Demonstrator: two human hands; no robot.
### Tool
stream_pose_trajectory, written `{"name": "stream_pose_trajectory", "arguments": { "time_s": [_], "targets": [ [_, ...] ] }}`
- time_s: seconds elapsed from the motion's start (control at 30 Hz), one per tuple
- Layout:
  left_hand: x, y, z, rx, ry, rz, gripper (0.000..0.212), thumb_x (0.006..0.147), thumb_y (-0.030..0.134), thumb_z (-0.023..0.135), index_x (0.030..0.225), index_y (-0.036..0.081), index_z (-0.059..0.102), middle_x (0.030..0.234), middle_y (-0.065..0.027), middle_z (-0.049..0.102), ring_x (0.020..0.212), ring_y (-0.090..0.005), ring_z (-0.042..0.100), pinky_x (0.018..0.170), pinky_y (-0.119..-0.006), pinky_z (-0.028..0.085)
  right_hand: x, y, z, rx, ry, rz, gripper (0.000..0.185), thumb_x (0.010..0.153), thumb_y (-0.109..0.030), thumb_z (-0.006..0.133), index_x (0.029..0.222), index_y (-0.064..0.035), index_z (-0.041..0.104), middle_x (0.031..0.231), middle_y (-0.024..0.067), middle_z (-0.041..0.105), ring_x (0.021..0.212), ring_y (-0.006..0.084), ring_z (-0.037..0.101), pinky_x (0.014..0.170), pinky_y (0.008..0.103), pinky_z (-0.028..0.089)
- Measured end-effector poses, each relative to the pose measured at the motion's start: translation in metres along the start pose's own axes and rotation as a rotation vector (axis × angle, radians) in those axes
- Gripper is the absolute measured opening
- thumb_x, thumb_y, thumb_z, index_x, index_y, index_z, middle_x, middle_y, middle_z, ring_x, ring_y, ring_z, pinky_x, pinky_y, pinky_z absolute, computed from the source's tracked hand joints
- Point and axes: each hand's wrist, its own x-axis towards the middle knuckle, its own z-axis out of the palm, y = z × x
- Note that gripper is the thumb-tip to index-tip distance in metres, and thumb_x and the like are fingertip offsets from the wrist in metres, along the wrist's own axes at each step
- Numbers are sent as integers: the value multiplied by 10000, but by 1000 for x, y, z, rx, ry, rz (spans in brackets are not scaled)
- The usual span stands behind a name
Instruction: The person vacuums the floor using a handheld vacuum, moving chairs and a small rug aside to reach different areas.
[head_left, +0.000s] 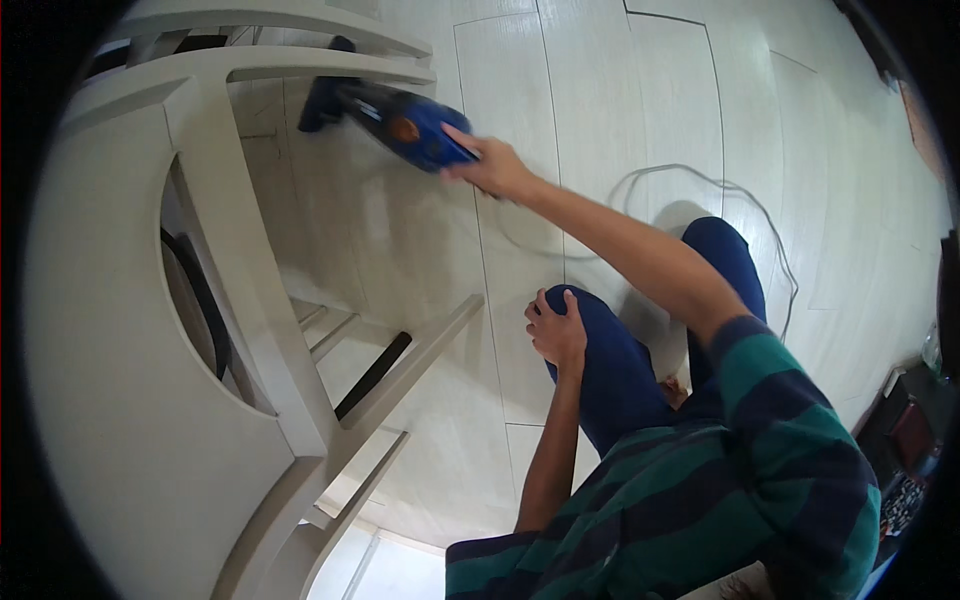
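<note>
My right hand (491, 166) is closed round the rear handle of a blue and black handheld vacuum cleaner (420, 129), blurred by motion. Its dark floor nozzle (324, 101) reaches under the curved rail of a white wooden chair, at or just above the floor. A thin grey cord (776, 229) loops over the floor beside my legs. Bent around my knee, my left hand (559, 330) rests on the dark blue trousers (611, 360) and holds no object.
White wooden chairs (255, 247) fill the left side, one leg (420, 356) slanting out over the pale plank floor (405, 247). A black bar (375, 375) lies between chair parts. Dark furniture bearing small items (911, 427) stands at the right edge.
</note>
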Motion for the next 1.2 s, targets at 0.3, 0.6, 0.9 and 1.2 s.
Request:
{"name": "stream_pose_trajectory", "arguments": {
  "time_s": [0.3, 0.6, 0.9, 1.2],
  "targets": [
    [-3, 7, -4, -84, -49, -68, 544, 874, 498, 445, 1260, 115, 444, 1260, -115, 445, 1049, -340, 517, 832, -468, 461, -15, 7, -36, -249, -151, -163, 779, 671, -330, 740, 1356, -211, 389, 770, 187, 616, 576, 226, 592, 608, 329, 478],
    [-62, 129, 34, -783, -15, 504, 748, 922, 497, 343, 1414, -12, 99, 1476, -213, 81, 1360, -350, 134, 1101, -399, 109, -364, 15, -248, -249, 39, 322, 698, 722, -137, 732, 1343, -212, 423, 665, 16, 572, 576, 62, 518, 469, 228, 411],
    [-76, 278, 55, -769, -170, 939, 656, 883, 416, 509, 1368, 28, 297, 1369, -248, 337, 1254, -389, 348, 1023, -431, 304, -394, 12, -312, -50, 389, 347, 725, 737, -120, 695, 1379, -145, 359, 630, 26, 544, 481, 79, 494, 402, 233, 384],
    [204, 246, 11, -386, 493, 274, 628, 847, 307, 574, 1344, 25, 314, 1367, -185, 342, 1275, -356, 294, 1031, -461, 277, -126, -62, -346, -296, 51, 132, 741, 733, -101, 686, 1382, -229, 353, 682, 37, 577, 444, 82, 459, 431, 252, 416]
  ]
}}
